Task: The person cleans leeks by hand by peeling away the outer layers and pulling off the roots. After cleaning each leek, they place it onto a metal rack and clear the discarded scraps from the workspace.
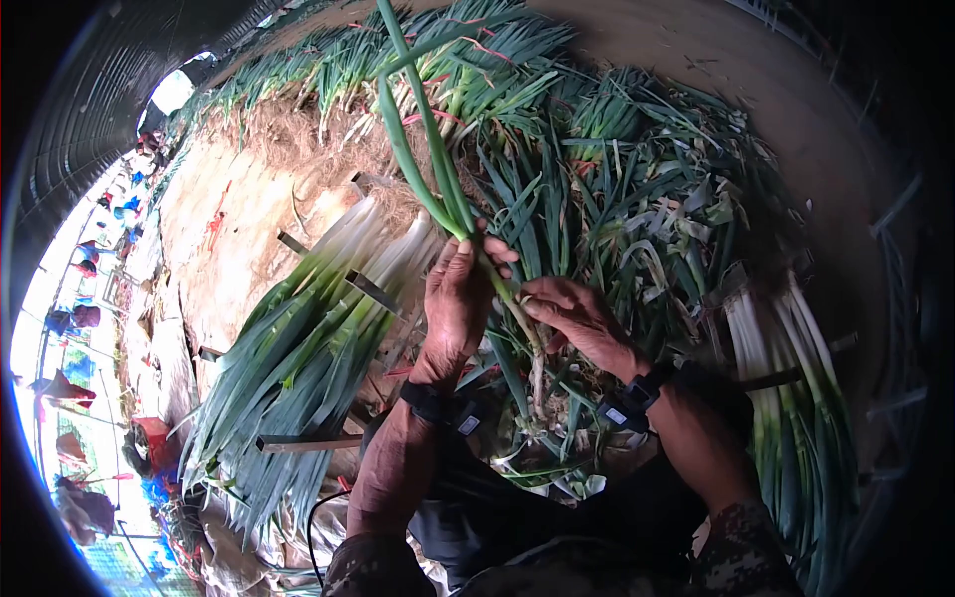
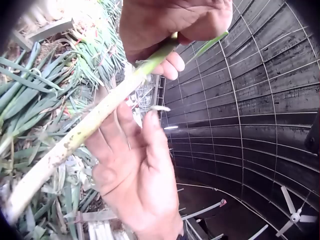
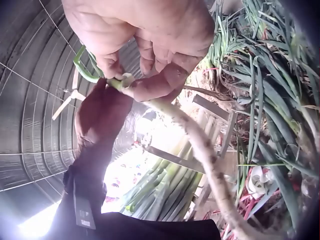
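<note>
A long green onion (image 1: pixel 517 313) slants between the two hands, leaves upward and rooted white end down. My left hand (image 1: pixel 460 298) grips it where the white shank turns green. Just below, my right hand (image 1: pixel 582 320) has thumb and fingertips at the shank. In the right wrist view, the right hand (image 3: pixel 155 45) pinches a pale bit of skin (image 3: pixel 126 80) on the green onion (image 3: pixel 200 145). Brown specks of soil mark the shank (image 2: pixel 75 137) in the left wrist view, and a small whitish scrap (image 2: pixel 160 108) shows near the right thumb tip.
A pile of trimmed green onions (image 1: pixel 308 328) lies on a metal-barred rack to the left; another bundle (image 1: pixel 786 358) lies at right. Untrimmed, tied bunches (image 1: pixel 458 70) line the back. Loose leaves and peelings (image 1: pixel 657 229) heap in the middle. A curved, dark shed wall (image 2: pixel 240 90) rises beyond.
</note>
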A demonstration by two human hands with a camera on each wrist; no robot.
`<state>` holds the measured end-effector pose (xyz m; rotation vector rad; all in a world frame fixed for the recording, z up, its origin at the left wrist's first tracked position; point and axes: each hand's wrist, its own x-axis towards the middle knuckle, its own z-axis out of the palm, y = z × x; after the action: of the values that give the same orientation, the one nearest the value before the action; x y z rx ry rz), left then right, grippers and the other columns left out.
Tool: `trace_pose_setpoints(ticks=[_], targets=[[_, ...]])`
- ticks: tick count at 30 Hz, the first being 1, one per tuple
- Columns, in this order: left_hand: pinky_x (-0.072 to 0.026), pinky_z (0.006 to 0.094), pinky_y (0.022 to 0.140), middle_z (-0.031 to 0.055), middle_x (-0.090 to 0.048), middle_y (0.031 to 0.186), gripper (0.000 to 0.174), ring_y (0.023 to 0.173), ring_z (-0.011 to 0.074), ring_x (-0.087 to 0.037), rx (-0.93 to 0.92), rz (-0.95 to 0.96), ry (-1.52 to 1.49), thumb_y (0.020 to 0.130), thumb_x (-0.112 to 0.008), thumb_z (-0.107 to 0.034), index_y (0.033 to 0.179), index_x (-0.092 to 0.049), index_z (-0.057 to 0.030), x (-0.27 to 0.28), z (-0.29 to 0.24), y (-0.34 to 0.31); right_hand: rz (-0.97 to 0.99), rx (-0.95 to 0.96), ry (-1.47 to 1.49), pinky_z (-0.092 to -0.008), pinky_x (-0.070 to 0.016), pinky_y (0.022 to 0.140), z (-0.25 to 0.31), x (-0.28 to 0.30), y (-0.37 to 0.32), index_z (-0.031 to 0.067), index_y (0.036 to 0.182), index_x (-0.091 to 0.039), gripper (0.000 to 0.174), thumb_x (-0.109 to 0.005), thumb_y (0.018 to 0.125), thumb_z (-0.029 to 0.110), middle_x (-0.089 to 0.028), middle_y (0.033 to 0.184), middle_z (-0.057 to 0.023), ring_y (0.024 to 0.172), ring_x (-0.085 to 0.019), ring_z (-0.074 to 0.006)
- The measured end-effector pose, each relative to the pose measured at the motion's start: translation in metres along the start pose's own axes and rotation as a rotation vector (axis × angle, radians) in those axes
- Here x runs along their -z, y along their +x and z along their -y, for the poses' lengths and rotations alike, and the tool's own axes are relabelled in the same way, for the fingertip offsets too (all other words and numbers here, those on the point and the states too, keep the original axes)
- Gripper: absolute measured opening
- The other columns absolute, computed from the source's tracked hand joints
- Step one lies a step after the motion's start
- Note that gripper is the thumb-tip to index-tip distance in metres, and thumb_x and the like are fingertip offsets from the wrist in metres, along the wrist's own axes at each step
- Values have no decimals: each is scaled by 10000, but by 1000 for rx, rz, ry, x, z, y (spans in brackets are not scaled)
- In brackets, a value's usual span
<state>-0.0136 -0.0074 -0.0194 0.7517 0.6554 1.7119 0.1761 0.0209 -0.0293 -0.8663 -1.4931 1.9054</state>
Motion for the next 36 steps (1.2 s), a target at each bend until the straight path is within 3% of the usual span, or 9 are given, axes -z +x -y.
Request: trace_pose_setpoints(ticks=[6, 10, 16, 23, 24, 27, 29, 34, 36], targets=[[-494, 372, 894, 111, -645, 1029, 406, 976, 236, -643, 50, 42, -61, 1058, -457, -240, 1358, -475, 33, -14, 6, -3, -117, 182, 78, -256, -525, 743, -23, -10, 14, -10, 1087, -652, 226, -706, 924, 137, -698, 894, -45, 818, -648, -99], [-495, 357, 887, 92, -636, 999, 399, 950, 224, -639, -29, -14, -35, 1062, -441, -233, 1360, -465, 31, -4, 2, -1, -221, 273, -392, -256, -529, 681, -31, -13, -8, -5, 990, -658, 156, -697, 920, 128, -705, 847, -63, 819, -663, -110], [-488, 335, 820, 65, -623, 959, 366, 906, 197, -633, -76, -90, -70, 1069, -420, -238, 1324, -501, 12, 14, -14, 4, -17, -2, -697, -293, -435, 557, -122, 5, -64, 15, 929, -669, 170, -669, 880, 178, -603, 691, -9, 626, -536, -73], [-437, 302, 765, 51, -572, 941, 343, 848, 175, -540, -151, -240, -106, 1051, -467, -261, 1281, -512, -10, 15, -42, -1, 201, -143, -1331, -436, -521, 687, -200, 57, -118, 13, 727, -669, 210, -627, 811, 202, -658, 785, -213, 775, -688, -297], [-427, 294, 754, 41, -565, 942, 331, 845, 167, -531, -182, -226, -98, 1050, -470, -260, 1270, -516, -17, 20, -52, -1, 343, -254, -1322, -497, -528, 720, -198, 58, -120, 45, 950, -732, 311, -680, 828, 326, -678, 902, -213, 814, -668, -404], [-421, 283, 735, 29, -568, 939, 303, 830, 155, -526, -216, -240, -146, 1049, -470, -247, 1249, -528, -28, 35, -60, -3, -102, -100, -1043, -443, -548, 688, -168, 42, -113, 43, 1145, -687, 450, -698, 860, 391, -694, 1004, -182, 777, -697, -339], [-434, 288, 714, 36, -601, 927, 289, 806, 155, -557, -224, -225, -207, 1048, -470, -247, 1228, -539, -31, 38, -57, 2, -141, -14, -497, -344, -553, 659, -120, 12, -82, 37, 1292, -601, 528, -700, 904, 381, -697, 1060, -128, 762, -698, -231], [-411, 268, 680, 35, -597, 905, 281, 770, 151, -536, -168, -183, -263, 1040, -495, -245, 1218, -541, -32, 37, -51, 5, 47, -15, -158, -284, -513, 615, -48, -48, -40, 2, 1136, -639, 303, -674, 947, 237, -661, 848, -58, 690, -625, -137], [-415, 274, 696, 28, -577, 920, 269, 793, 146, -522, -166, -236, -270, 1045, -472, -228, 1223, -524, -33, 44, -53, 4, -9, 195, -438, -260, -479, 550, -60, -50, -39, -7, 1072, -652, 198, -656, 958, 154, -598, 751, -16, 628, -575, -82]])
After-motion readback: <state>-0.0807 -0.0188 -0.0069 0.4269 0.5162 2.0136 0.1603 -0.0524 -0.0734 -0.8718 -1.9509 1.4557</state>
